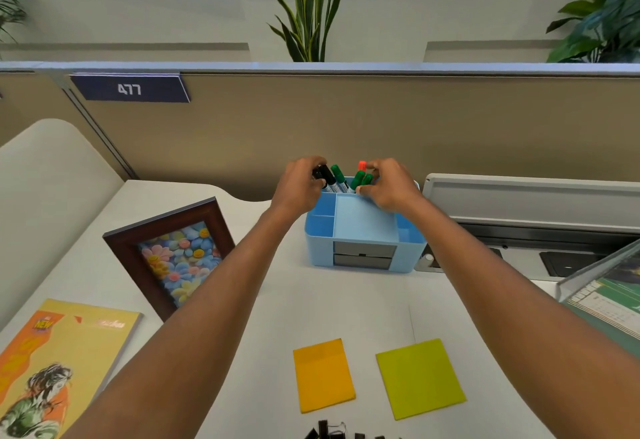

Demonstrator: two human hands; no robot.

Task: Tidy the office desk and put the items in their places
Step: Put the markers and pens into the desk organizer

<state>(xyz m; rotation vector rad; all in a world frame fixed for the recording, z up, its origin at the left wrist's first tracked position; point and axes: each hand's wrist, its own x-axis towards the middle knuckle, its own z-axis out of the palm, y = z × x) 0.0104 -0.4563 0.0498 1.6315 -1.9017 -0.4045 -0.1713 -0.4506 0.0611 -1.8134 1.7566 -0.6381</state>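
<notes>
Both arms stretched out toward twelve o'clock, meeting over the back compartment of the pale blue plastic desk organiser point(363, 231) with two grey drawers in front. Left hand point(299, 184) curled closed around the black-capped markers point(325, 175), two by the look of it; right hand point(391, 186) pinched shut on the cluster of green-capped markers point(358, 180), thumb below and fingertips near the single orange-capped marker point(362, 164). Probably held so to stand the pens upright and bunch them into the one slot rather than let them splay. Green caps counted: three, possibly four, partly hidden. Front trays of the organiser bare. At six o'clock, flat on the white desk point(263, 300), two square sticky-note pads, orange point(323, 374) and lime green point(419, 378), side by side and apart, likely waiting for those trays. Below them, at the frame edge, several black binder clips point(327, 430), count unclear. At nine o'clock, one dark wooden picture frame point(169, 255) with flowers, leaning; at eight o'clock, one yellow illustrated magazine point(65, 362).
</notes>
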